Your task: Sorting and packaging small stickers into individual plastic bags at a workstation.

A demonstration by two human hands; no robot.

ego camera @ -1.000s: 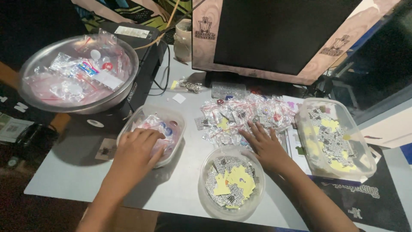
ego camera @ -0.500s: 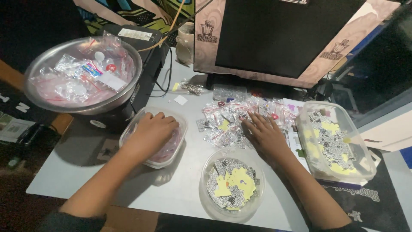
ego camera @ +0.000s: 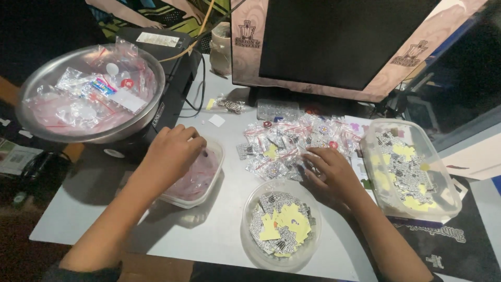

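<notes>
since a second ago the left hand (ego camera: 172, 151) has sunk deeper into the near-left tub (ego camera: 211, 180), fingers curled over pink packets; whether it grips one cannot be told. the right hand (ego camera: 331, 172) rests spread, empty, on the centre packet pile (ego camera: 282, 143). picking one packet at a time keeps sorting clean.

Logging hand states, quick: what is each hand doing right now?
Left hand: curled down into the small plastic tub; any grip cannot be told.
Right hand: open, flat on the pile of small packets.
</notes>
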